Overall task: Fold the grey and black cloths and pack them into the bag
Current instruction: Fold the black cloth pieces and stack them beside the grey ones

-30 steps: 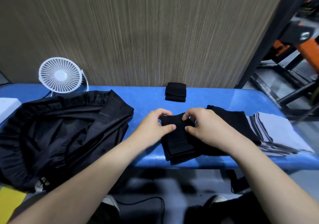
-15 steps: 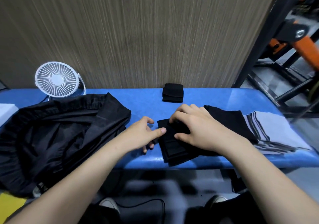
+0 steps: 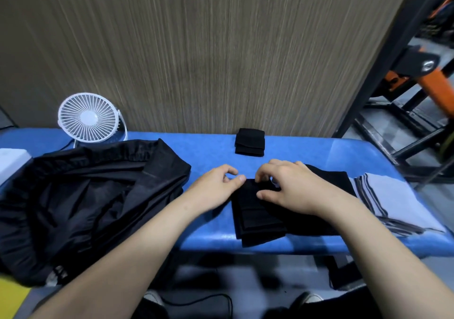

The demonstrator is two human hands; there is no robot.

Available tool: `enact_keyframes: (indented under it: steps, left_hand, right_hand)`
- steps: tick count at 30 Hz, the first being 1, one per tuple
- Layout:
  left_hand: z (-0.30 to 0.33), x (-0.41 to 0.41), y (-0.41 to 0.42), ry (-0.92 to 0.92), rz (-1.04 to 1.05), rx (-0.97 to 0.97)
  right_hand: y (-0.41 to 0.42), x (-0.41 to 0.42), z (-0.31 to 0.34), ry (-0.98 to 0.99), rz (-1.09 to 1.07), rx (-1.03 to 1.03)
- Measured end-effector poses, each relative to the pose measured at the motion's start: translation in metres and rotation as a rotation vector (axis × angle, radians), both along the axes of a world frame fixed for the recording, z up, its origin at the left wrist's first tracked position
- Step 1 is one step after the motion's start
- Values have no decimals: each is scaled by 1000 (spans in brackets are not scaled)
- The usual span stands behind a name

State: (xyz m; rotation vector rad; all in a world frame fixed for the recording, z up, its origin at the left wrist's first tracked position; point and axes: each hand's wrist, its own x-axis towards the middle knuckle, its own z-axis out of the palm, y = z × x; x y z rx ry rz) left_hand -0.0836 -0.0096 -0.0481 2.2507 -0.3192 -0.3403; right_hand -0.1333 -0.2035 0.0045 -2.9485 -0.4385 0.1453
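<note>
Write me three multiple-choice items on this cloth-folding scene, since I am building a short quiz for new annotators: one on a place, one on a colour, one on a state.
1. Where does the small folded black cloth lie?
A. at the table's far edge by the wall
B. inside the bag
C. on the fan

2. What colour is the table top?
A. green
B. blue
C. white

3. What is the right hand doing?
A. hanging idle off the table
B. holding the fan
C. gripping the black cloth at the table's near edge

Answers:
1 A: it sits alone at the back, close to the wood-grain wall.
2 B: bare blue surface shows around the cloths.
3 C: its curled fingers and thumb close on the cloth's far end, with the left hand beside it.
</note>
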Motion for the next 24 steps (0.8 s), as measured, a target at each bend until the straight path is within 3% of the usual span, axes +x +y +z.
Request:
enact_keyframes:
  steps: [3, 8, 13, 19, 24]
  left_hand:
    - [7, 18, -8, -50, 96, -9]
    - [-1, 53, -41, -119, 197, 85]
    - [-12, 81, -68, -126, 302, 210]
    - [-21, 107, -68, 15, 340, 227]
    - [-22, 115, -62, 85, 348, 142]
  right_hand:
    - [-5, 19, 13, 26, -52, 61]
    - [-11, 81, 23, -10, -72, -129]
    - [-19, 154, 5, 123, -104, -199]
    - [-18, 208, -24, 241, -145, -263]
    - [-14, 222, -30, 219, -110, -279]
